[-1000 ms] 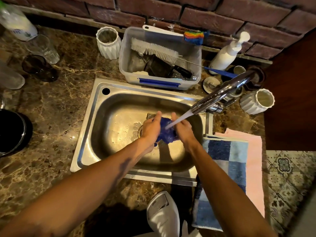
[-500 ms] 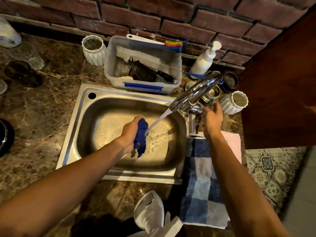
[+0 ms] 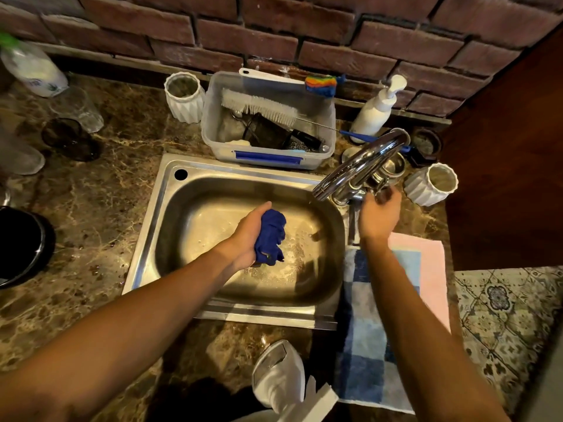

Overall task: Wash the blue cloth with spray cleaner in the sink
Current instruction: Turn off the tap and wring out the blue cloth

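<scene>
Head view: left hand grips bunched cloth over sink; right hand at tap, seemingly curled around its handle.

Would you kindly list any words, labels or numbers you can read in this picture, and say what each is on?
No text can be read.
Bottle at the far left: bluish print on its label, too blurred to read.
Pump bottle: no print shows.
Spray bottle at the near edge: no print shows.
</scene>
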